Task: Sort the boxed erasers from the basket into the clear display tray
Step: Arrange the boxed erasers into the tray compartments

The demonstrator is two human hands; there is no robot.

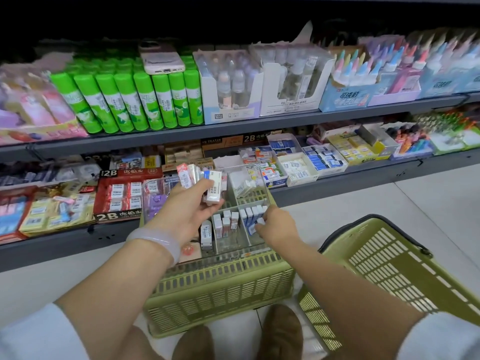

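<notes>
1. The right hand [275,224] is pinching a blue and white eraser box [253,227] and is lowering it into the right front slot of the clear tray [255,246].
2. The box is standing tall, just beside a row of the same boxes [250,214].
3. The left hand [192,206] is gripping a bunch of eraser boxes [205,181] above the tray's left side.
4. The right hand is nearer the slot.
5. The tray is sitting on a green basket [220,287] on the floor.

Plastic and card all round us

We see a glossy clear plastic tray [255,245], a matt green slotted plastic basket [220,289], and smooth printed card eraser boxes [213,187].
</notes>
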